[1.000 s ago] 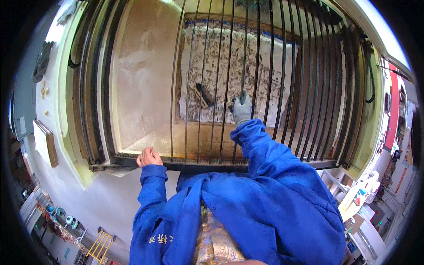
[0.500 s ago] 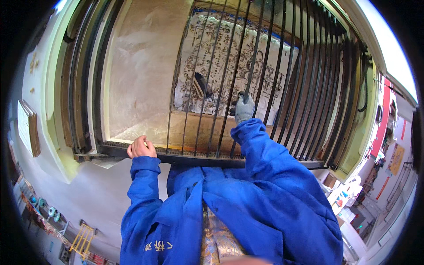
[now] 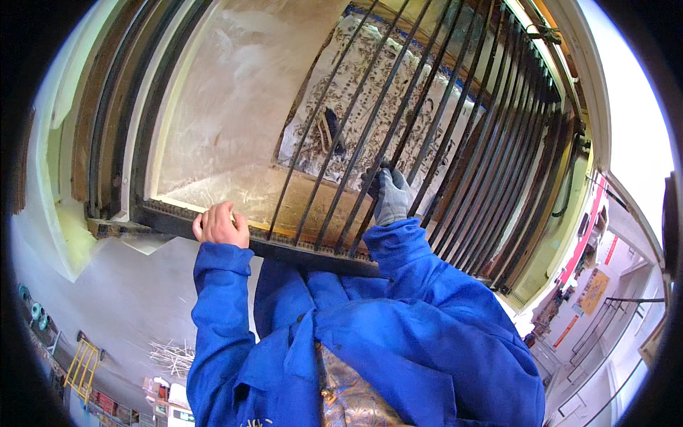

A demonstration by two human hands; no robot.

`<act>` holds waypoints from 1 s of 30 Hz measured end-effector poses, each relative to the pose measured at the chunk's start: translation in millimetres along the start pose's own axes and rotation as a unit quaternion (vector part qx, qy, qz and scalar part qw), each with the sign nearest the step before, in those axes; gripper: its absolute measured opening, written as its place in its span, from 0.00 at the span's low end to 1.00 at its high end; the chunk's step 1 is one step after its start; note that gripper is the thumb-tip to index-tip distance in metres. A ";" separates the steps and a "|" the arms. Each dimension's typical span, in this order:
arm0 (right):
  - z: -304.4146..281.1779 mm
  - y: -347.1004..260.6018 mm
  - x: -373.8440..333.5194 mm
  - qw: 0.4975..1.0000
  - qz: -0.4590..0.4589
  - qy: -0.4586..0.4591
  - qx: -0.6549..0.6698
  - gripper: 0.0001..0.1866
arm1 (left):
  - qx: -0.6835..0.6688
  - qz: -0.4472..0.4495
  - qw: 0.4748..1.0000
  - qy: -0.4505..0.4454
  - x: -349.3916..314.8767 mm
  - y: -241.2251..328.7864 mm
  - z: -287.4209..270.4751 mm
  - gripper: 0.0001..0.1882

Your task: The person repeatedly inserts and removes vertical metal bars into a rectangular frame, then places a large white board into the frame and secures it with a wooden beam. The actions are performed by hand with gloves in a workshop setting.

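My bare left hand point(image 3: 222, 225) lies on the black front rail point(image 3: 288, 254) of a large machine bed, its fingers curled over the edge. In a grey work glove with dark fingertips, my right hand point(image 3: 392, 197) reaches over that rail and is closed round one long black bar point(image 3: 425, 92). The far side of its grip is hidden. Several similar bars point(image 3: 491, 135) span the bed from front to back, packed closer on the right. Below them, a dark brush point(image 3: 331, 132) rests on a pale sheet point(image 3: 356, 85) strewn with small dark scraps.
Left of the bars, the bed's pale bottom panel point(image 3: 235, 92) lies open. Pale walls with dark rails enclose the bed. On the floor at lower left are a bundle of thin white sticks point(image 3: 173, 358) and a yellow metal frame point(image 3: 83, 366).
My right hand has come slightly closer to the front rail, still on a bar. My left hand stays on the rail. The view has tilted, so the bars slant more.
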State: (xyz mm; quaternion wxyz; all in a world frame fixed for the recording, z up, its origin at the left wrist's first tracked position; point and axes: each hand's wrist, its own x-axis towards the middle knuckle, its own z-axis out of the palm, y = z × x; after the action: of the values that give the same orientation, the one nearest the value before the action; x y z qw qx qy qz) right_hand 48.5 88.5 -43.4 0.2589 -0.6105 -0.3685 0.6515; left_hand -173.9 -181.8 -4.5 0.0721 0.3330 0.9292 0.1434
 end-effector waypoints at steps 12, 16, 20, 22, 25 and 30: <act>-12.4 -5.1 -2.1 0.990 0.047 -0.094 0.093 0.15 | -0.008 -0.005 1.000 0.009 -1.6 -5.0 3.3 0.10; -13.3 -5.8 -2.8 0.986 0.052 -0.105 0.115 0.15 | -0.016 -0.007 1.000 0.006 -2.7 -6.8 2.3 0.11; -11.0 -6.0 -3.2 0.989 0.046 -0.098 0.097 0.17 | -0.028 -0.011 1.000 0.007 -1.5 -7.5 3.4 0.12; -9.9 -6.3 -3.5 0.987 0.048 -0.112 0.109 0.17 | -0.034 -0.009 0.999 0.017 -1.8 -7.4 3.1 0.12; -9.1 -6.6 -4.1 0.987 0.053 -0.111 0.106 0.18 | -0.049 -0.006 0.999 0.020 -1.1 -8.3 1.9 0.12; -5.6 -7.7 -6.9 0.992 0.053 -0.079 0.081 0.18 | -0.079 -0.008 0.997 0.010 0.7 -11.2 -1.9 0.13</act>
State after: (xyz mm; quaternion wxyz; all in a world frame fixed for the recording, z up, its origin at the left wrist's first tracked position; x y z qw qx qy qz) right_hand 53.9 88.7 -32.9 0.2427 -0.5531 -0.3010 0.7380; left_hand -181.6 -190.1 -6.3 0.0898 0.3171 0.9183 0.2192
